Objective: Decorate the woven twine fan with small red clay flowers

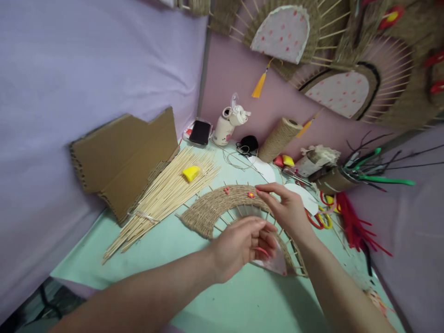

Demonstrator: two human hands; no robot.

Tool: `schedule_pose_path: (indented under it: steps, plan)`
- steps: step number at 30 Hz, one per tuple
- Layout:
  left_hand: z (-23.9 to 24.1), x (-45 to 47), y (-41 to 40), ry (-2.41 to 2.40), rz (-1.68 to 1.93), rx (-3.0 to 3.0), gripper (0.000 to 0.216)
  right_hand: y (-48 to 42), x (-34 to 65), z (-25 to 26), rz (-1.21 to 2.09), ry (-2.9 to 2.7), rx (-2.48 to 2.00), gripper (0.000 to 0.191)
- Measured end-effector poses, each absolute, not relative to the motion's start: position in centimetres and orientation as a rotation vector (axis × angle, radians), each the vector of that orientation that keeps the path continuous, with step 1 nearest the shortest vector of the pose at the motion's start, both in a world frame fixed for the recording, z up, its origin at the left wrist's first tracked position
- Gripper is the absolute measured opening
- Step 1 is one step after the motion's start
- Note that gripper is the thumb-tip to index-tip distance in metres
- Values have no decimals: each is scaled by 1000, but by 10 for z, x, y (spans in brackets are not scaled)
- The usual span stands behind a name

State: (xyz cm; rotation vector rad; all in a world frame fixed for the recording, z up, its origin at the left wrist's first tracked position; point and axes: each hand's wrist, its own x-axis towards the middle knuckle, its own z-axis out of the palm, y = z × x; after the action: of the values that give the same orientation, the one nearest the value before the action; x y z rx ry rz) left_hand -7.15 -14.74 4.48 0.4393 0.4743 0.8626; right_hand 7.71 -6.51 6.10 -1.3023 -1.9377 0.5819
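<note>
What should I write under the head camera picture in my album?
Left hand and right hand at a woven twine fan with a red-and-yellow flower, beside a bundle of thin sticks.

The left hand (239,245), fingers curled about a small reddish strip (262,251), is above a woven fan (204,210); the right hand (287,206), thumb and forefinger close together, is just beside a red flower (250,195) there. Left of both hands, thin sticks (163,199) lie on the bench (169,243); beyond them, a twine spool (279,138); rightward, red stems (352,224).
</note>
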Motion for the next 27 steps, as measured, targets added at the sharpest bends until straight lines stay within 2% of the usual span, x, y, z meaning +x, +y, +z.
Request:
schedule_pose_path:
  steps: [4,9,15,27]
  plan:
    - [49,-69,-152,520,800,600,43,-40,56,35,624,-2041,-1340,17]
    - [51,-69,-152,538,759,657,47,-29,41,17,597,-2194,-1358,15]
    - [49,-69,-152,528,738,688,48,-26,37,11,491,-2298,-1419,9]
    - [49,-69,-152,544,737,716,47,-25,35,9,393,-2410,-1379,13]
